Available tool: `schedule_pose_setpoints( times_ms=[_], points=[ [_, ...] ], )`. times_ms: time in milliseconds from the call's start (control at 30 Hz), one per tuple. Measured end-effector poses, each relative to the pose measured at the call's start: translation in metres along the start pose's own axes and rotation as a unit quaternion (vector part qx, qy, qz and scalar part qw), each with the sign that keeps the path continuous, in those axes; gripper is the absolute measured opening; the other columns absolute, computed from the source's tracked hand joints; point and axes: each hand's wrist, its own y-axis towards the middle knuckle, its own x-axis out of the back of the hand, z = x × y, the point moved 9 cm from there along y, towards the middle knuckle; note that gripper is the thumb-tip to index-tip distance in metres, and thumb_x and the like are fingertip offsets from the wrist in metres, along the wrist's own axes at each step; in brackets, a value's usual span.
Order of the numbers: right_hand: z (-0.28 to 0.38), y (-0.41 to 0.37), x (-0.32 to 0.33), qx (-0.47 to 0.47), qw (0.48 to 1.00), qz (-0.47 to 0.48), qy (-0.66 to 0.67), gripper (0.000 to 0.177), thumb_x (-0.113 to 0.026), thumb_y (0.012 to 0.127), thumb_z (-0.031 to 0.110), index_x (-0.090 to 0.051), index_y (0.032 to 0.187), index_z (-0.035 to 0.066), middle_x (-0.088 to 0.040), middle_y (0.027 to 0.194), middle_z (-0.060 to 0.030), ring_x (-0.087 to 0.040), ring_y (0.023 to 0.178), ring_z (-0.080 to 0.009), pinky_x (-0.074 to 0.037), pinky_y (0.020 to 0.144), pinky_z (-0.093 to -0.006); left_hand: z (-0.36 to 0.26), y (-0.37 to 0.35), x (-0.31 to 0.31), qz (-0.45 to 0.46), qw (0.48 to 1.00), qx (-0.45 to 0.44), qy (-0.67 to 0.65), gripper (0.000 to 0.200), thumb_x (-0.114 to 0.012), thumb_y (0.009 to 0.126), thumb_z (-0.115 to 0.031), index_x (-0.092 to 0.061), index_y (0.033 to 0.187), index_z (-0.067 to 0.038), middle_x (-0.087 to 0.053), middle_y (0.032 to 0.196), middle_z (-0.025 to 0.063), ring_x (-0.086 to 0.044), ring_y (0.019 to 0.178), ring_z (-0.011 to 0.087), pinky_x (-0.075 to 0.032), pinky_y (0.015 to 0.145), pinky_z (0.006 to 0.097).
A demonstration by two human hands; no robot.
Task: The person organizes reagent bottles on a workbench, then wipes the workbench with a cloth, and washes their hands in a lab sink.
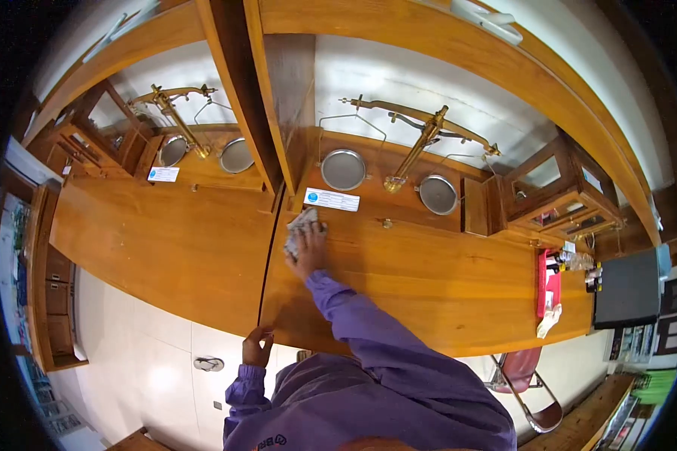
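My right hand (pixel 309 250) presses a crumpled light grey cloth (pixel 302 219) onto the wooden tabletop (pixel 398 278), just right of the dark seam between two table sections. Its fingers lie over the cloth, which partly shows beyond them. A white paper label with a blue round logo (pixel 332 199) is close to the cloth's far side. At the table's front edge, near the lower end of the seam, my left hand (pixel 257 347) has its fingers curled at the wood. Behind the label stands a brass balance scale (pixel 421 146) with a round metal pan (pixel 343 170) and a second pan (pixel 438 195).
Wooden posts and a beam frame the back. Another brass balance (pixel 175 120) stands at left, beside a glass-paned wooden box (pixel 98 139). A similar box (pixel 560 184) is at right, near a red tray (pixel 547 286) with bottles and a white cloth. A chair (pixel 520 370) stands below.
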Motion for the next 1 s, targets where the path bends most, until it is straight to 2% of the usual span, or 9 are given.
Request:
schedule_pose_setpoints(
  times_ms=[200, 333, 467, 500, 633, 800, 933, 967, 1000],
  points=[
    [0.058, -0.075, -0.016, 0.128, 0.983, 0.120, 0.057, 0.061, -0.062, 0.064, 0.025, -0.043, 0.117, 0.002, -0.033, 0.125, -0.0185, -0.021, 0.124, -0.0360, -0.020, 0.100, -0.0500, 0.001, 0.004, -0.001, 0.027, 0.999, -0.019, -0.010, 0.019, -0.055, 0.077, -0.006, -0.056, 0.096, 0.000, -0.061, 0.086, 0.0126, -0.061, 0.079, 0.0215, -0.048, 0.069, 0.0301],
    [-0.008, -0.123, 0.015, 0.126, 0.985, 0.097, 0.064, 0.058, -0.057, 0.067, 0.023, -0.041, 0.118, 0.002, -0.035, 0.123, -0.0204, -0.024, 0.122, -0.0367, -0.021, 0.099, -0.0491, -0.008, 0.023, -0.006, 0.032, 0.999, -0.016, -0.020, 0.019, -0.056, 0.078, -0.009, -0.057, 0.095, 0.000, -0.061, 0.088, 0.0131, -0.060, 0.081, 0.0216, -0.048, 0.072, 0.0306],
    [-0.187, -0.147, 0.119, -0.190, 0.959, 0.134, -0.165, 0.056, -0.053, 0.072, 0.021, -0.037, 0.122, -0.001, -0.036, 0.125, -0.0202, -0.030, 0.118, -0.0338, -0.022, 0.100, -0.0421, -0.022, 0.023, -0.017, 0.047, 0.999, -0.012, -0.008, 0.020, -0.056, 0.078, -0.008, -0.057, 0.096, 0.000, -0.061, 0.090, 0.0141, -0.060, 0.084, 0.0228, -0.048, 0.074, 0.0304],
    [-0.196, -0.156, 0.177, -0.182, 0.945, -0.015, -0.272, 0.056, -0.054, 0.071, 0.023, -0.039, 0.119, -0.002, -0.035, 0.126, -0.0197, -0.028, 0.121, -0.0332, -0.021, 0.101, -0.0425, -0.023, 0.021, -0.021, 0.055, 0.998, -0.012, -0.013, 0.021, -0.056, 0.078, -0.008, -0.057, 0.097, 0.000, -0.061, 0.090, 0.0141, -0.060, 0.084, 0.0226, -0.048, 0.074, 0.0302],
    [-0.291, -0.179, 0.248, -0.313, 0.889, -0.131, -0.308, 0.051, -0.051, 0.076, 0.028, -0.041, 0.117, 0.000, -0.036, 0.127, -0.0187, -0.028, 0.121, -0.0345, -0.018, 0.101, -0.0481, -0.003, 0.008, -0.039, 0.042, 0.998, -0.007, -0.037, 0.020, -0.053, 0.077, -0.004, -0.056, 0.096, 0.000, -0.061, 0.085, 0.0126, -0.061, 0.078, 0.0211, -0.048, 0.070, 0.0294],
    [-0.222, -0.126, 0.141, -0.200, 0.923, -0.101, -0.311, 0.052, -0.052, 0.073, 0.024, -0.039, 0.119, 0.003, -0.040, 0.119, -0.0201, -0.036, 0.109, -0.0360, -0.028, 0.092, -0.0471, -0.018, -0.006, -0.044, -0.016, 1.000, 0.003, -0.015, 0.016, -0.050, 0.079, -0.001, -0.056, 0.094, 0.001, -0.061, 0.085, 0.0110, -0.061, 0.074, 0.0181, -0.048, 0.069, 0.0282],
    [-0.052, -0.068, 0.086, -0.024, 0.982, 0.141, -0.119, 0.035, -0.043, 0.075, 0.016, -0.052, 0.106, 0.002, -0.054, 0.104, -0.0141, -0.051, 0.089, -0.0290, -0.040, 0.076, -0.0445, -0.068, 0.001, -0.058, -0.073, 0.995, -0.052, -0.051, 0.026, -0.050, 0.078, 0.002, -0.052, 0.104, -0.002, -0.055, 0.102, 0.0104, -0.058, 0.083, 0.0187, -0.047, 0.073, 0.0292],
    [-0.001, -0.075, 0.087, 0.102, 0.890, 0.311, -0.317, 0.040, -0.044, 0.072, 0.017, -0.050, 0.107, 0.000, -0.053, 0.106, -0.0162, -0.050, 0.095, -0.0301, -0.039, 0.081, -0.0442, -0.083, 0.001, -0.061, -0.106, 0.993, -0.058, -0.018, 0.033, -0.051, 0.077, 0.003, -0.048, 0.109, -0.003, -0.051, 0.109, 0.0105, -0.056, 0.088, 0.0200, -0.047, 0.074, 0.0302],
    [0.014, -0.081, 0.102, 0.079, 0.940, 0.141, -0.300, 0.041, -0.047, 0.073, 0.019, -0.049, 0.108, -0.003, -0.049, 0.112, -0.0186, -0.042, 0.109, -0.0322, -0.033, 0.091, -0.0443, -0.104, 0.001, -0.063, -0.138, 0.988, -0.064, 0.012, 0.040, -0.051, 0.076, 0.003, -0.044, 0.115, -0.004, -0.047, 0.115, 0.0105, -0.054, 0.094, 0.0212, -0.046, 0.076, 0.0311]
  ],
)
